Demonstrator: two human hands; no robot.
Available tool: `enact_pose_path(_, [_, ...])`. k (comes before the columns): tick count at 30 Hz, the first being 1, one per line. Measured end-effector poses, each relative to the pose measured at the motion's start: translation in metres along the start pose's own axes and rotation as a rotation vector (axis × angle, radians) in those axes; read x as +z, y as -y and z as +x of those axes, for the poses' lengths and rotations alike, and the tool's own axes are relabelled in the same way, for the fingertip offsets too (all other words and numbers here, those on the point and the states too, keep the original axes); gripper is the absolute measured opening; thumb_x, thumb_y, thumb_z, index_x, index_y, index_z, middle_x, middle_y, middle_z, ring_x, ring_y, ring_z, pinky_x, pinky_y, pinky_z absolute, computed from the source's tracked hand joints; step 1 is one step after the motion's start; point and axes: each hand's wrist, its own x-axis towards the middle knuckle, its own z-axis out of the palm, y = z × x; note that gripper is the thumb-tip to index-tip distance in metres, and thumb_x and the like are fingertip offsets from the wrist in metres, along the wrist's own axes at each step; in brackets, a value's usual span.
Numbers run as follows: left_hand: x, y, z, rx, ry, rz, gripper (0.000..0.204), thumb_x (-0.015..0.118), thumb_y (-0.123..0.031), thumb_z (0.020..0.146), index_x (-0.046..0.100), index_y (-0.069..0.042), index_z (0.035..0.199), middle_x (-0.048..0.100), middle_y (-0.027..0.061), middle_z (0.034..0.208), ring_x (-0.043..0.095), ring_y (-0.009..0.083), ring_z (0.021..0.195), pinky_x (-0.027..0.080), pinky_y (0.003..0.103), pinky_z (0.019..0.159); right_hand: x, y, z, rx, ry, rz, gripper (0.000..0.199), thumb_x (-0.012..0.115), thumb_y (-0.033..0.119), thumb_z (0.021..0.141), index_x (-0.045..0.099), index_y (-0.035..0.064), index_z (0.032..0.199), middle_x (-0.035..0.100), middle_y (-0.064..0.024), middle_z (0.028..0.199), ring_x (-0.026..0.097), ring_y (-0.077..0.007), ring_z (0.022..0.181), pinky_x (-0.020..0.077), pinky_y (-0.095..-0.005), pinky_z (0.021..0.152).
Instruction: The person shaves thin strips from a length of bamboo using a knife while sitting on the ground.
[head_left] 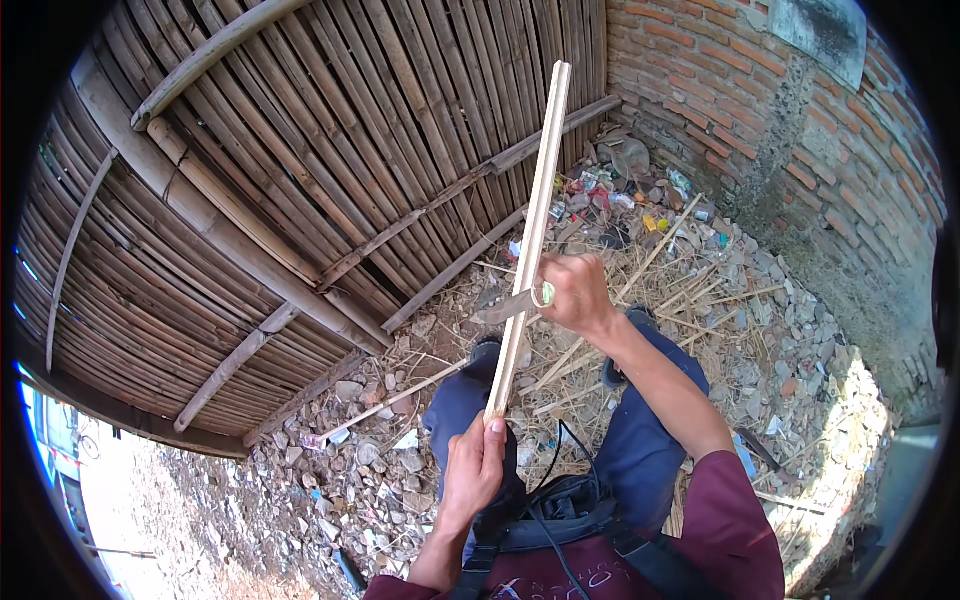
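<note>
Head view finds us with a pale strip slanting up between our two knees, its near end low before us and its far end reaching up in front of the bamboo wall. Our left hand has its fingers clamped on that near end, thumb laid along it, probably because a grip at the very end leaves the rest of the length free. Our right hand has its fingers curled tight on the knife, whose handle is mostly hidden in the fist; the blade lies across the strip, well apart from our left hand, which seems a sensible guard for those fingers. We have our trousered legs set apart, likely to give the strip room over the rubble, where thin sticks and litter lie scattered.
</note>
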Motion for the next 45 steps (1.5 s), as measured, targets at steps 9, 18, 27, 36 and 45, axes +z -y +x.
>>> enact_pose_path(9, [-0.004, 0.001, -0.027, -0.028, 0.046, 0.025, 0.038, 0.046, -0.027, 0.115, 0.059, 0.0, 0.093, 0.053, 0.0097, 0.059, 0.055, 0.0253, 0.05, 0.042, 0.041, 0.054, -0.033, -0.091, 0.03, 0.558, -0.188, -0.162, 0.022, 0.063, 0.011, 0.093, 0.073, -0.0048, 0.082, 0.068, -0.0248, 0.066, 0.07, -0.0395, 0.059, 0.0524, -0.0479, 0.057])
enact_pose_path(18, [-0.025, 0.036, -0.005, -0.361, 0.208, -0.625, 0.04, 0.044, -0.041, 0.117, 0.05, -0.01, 0.092, 0.036, -0.0062, 0.066, 0.03, 0.0042, 0.051, 0.025, 0.023, 0.044, -0.02, -0.061, 0.001, 0.455, -0.11, 0.145, 0.015, 0.062, 0.008, 0.09, 0.071, -0.0036, 0.087, 0.064, -0.0262, 0.07, 0.068, -0.0437, 0.068, 0.0473, -0.0493, 0.06])
enact_pose_path(27, [-0.021, 0.021, 0.024, -0.303, 0.377, -0.88, 0.046, 0.044, -0.046, 0.115, 0.047, -0.01, 0.087, 0.032, -0.0043, 0.063, 0.027, 0.0062, 0.047, 0.022, 0.025, 0.039, 0.007, 0.034, -0.021, 0.062, 0.115, 0.216, 0.019, 0.069, 0.01, 0.067, 0.068, 0.0078, 0.086, 0.072, -0.013, 0.075, 0.072, -0.034, 0.065, 0.0539, -0.0459, 0.055])
enact_pose_path(36, [-0.019, 0.01, 0.034, -0.231, 0.339, -0.876, 0.044, 0.044, -0.043, 0.116, 0.047, -0.01, 0.087, 0.033, -0.003, 0.061, 0.028, 0.0078, 0.045, 0.023, 0.025, 0.04, 0.003, 0.061, -0.026, -0.046, 0.212, 0.147, 0.03, 0.079, 0.017, 0.063, 0.065, 0.0082, 0.088, 0.07, -0.0096, 0.078, 0.074, -0.0317, 0.071, 0.0559, -0.0442, 0.055])
enact_pose_path(45, [-0.017, 0.005, 0.034, -0.211, 0.304, -0.828, 0.045, 0.046, -0.044, 0.115, 0.047, -0.009, 0.086, 0.032, -0.0048, 0.061, 0.026, 0.0062, 0.045, 0.02, 0.026, 0.039, 0.004, 0.063, -0.023, -0.032, 0.137, 0.136, 0.023, 0.076, 0.016, 0.068, 0.065, 0.0073, 0.086, 0.07, -0.0108, 0.077, 0.073, -0.0321, 0.068, 0.0555, -0.0439, 0.055])
